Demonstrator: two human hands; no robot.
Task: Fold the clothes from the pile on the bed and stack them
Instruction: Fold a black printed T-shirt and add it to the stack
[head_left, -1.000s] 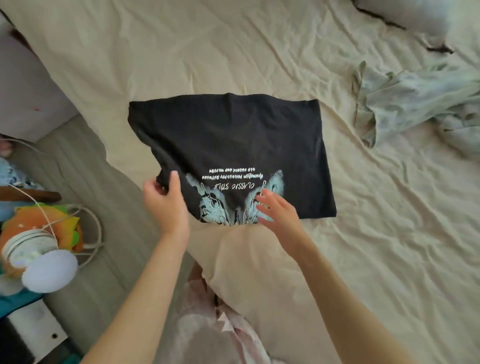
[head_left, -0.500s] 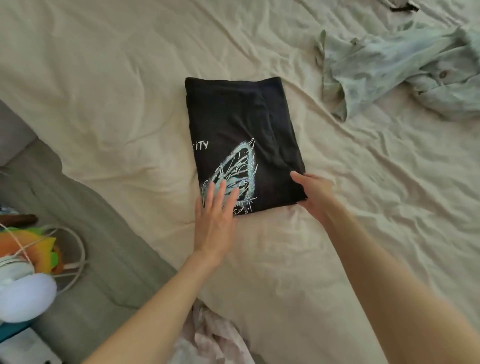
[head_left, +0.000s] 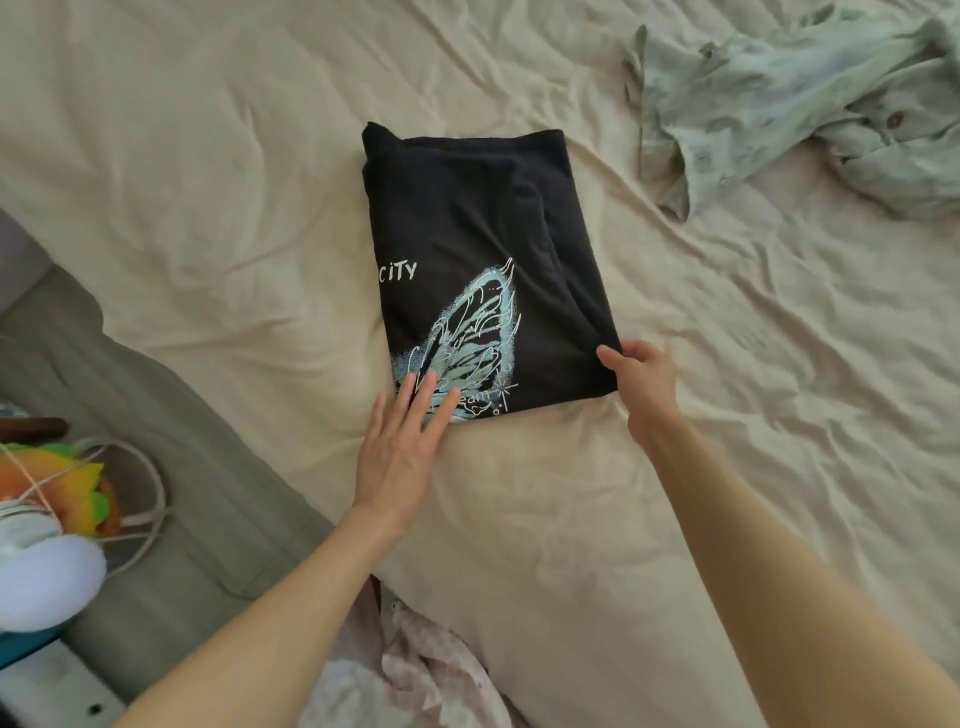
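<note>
The left hand (head_left: 397, 447) lies flat, fingers straight, on the near edge of the folded black T-shirt (head_left: 478, 270); the right hand (head_left: 641, 387) pinches its near right corner. Its pale butterfly print faces up, its long axis running away from the hands, unchanged since half a second ago

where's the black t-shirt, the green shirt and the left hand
black t-shirt (head_left: 467, 218): head view, plain upper part of the folded panel
green shirt (head_left: 753, 98): head view, crumpled middle
left hand (head_left: 402, 441): head view, back of the hand
</note>
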